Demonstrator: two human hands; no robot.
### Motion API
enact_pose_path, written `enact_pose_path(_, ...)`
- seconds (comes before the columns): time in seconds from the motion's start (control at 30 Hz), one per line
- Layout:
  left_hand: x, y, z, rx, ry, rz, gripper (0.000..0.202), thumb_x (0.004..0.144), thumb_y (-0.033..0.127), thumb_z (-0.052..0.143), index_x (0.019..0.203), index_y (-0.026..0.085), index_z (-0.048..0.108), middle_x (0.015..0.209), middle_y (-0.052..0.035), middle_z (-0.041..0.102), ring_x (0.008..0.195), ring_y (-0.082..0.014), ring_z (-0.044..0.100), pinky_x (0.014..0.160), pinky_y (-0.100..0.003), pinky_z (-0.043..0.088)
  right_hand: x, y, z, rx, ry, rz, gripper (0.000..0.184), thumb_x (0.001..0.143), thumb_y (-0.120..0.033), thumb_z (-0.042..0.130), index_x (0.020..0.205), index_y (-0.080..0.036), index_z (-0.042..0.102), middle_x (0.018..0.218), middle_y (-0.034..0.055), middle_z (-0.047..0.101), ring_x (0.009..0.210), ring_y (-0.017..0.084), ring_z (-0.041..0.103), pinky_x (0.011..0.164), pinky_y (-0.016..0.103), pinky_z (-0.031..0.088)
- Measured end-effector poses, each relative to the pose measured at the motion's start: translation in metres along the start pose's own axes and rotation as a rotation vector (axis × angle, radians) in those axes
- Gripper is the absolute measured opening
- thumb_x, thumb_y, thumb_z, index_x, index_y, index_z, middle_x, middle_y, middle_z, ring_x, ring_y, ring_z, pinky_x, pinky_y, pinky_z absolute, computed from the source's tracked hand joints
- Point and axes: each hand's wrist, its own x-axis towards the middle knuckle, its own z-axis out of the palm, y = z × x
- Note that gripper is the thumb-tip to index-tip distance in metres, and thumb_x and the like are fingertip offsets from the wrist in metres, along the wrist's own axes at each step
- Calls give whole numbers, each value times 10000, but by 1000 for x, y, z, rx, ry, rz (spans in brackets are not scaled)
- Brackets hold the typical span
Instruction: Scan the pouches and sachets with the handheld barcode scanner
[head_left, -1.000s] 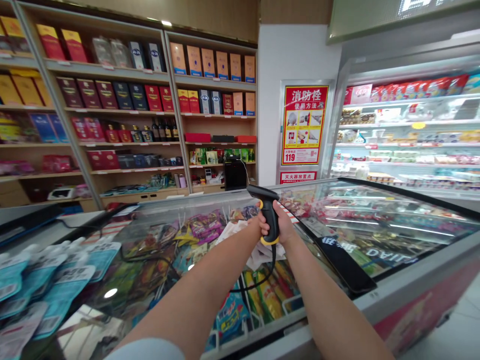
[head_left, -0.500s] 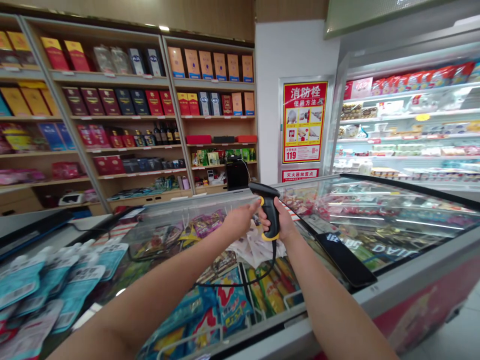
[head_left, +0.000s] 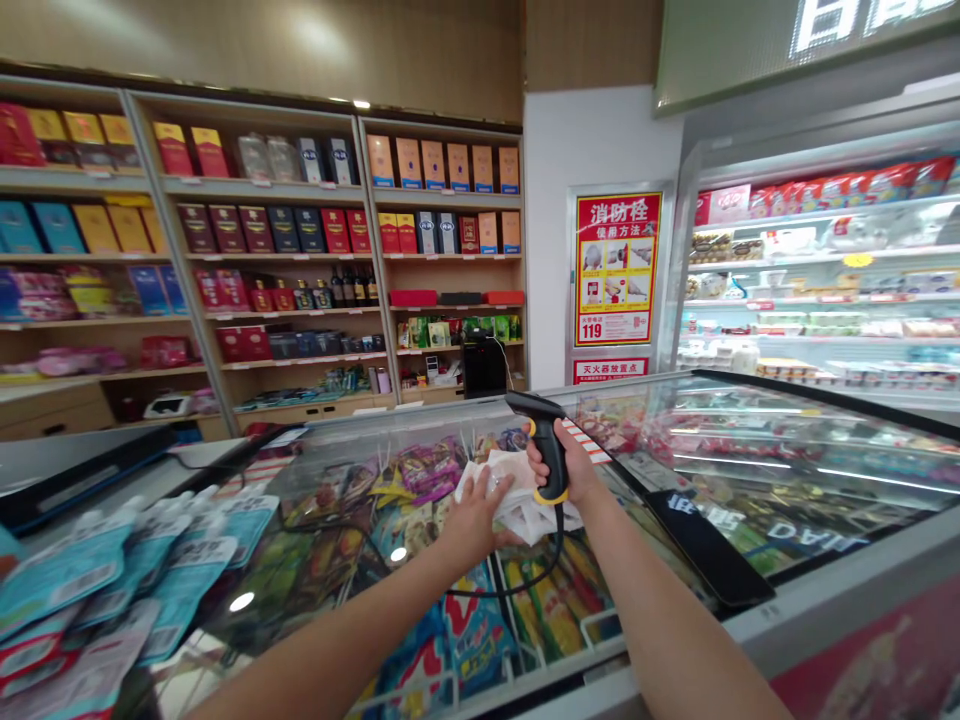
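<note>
Because the right grip [head_left: 571, 465] is closed around the handle of a scanner [head_left: 550, 447], its black nose pointing up and away, we note first that a slip would drop it onto the glass lid [head_left: 780, 440] below. The left grip [head_left: 476, 520] lies over a crumpled white packet [head_left: 517, 500] with the fingers spread; we cannot tell whether it pinches the packet or only presses on it. The packet lies just beside the scanner and seems to rest on the lid, and we judge that its slick wrapping could slide or fold under the fingers. A black cable [head_left: 517, 592] drops from the scanner's base and loops across the lid beneath the left forearm [head_left: 352, 620]; a sharp tug could snag the arm or jerk the scanner loose. To the right, a black slab [head_left: 709, 548] lies on the lid of the freezer [head_left: 847, 600], where a careless elbow could knock it. To the left, blue pouches [head_left: 67, 575] are heaped and could be disturbed. Snack bags [head_left: 420, 472] show beneath the glass. Farther off stand wooden shelves [head_left: 277, 255] of boxed goods and a red poster [head_left: 617, 268].
</note>
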Motion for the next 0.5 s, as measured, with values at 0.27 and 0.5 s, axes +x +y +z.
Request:
enact_pose_path(0.27, 28, 19, -18, -22, 16, -29, 1062, 553, 564, 740, 1443, 325, 213, 1524, -156, 159, 1358, -441, 163, 976, -704, 192, -4, -7, 1, -7, 54, -49, 418, 817, -567, 492, 995, -192, 549, 589, -32, 479, 407, 73, 365, 369, 179, 346)
enact_pose_path(0.5, 59, 83, -15, 12, 238, 626, 603, 729, 513, 629, 1242, 213, 523, 1315, -124, 495, 1252, -335, 386, 1056, -585, 230, -15, -25, 11, 23, 18, -140, 461, 822, -614, 439, 973, -195, 559, 568, -34, 469, 389, 65, 337, 361, 171, 336)
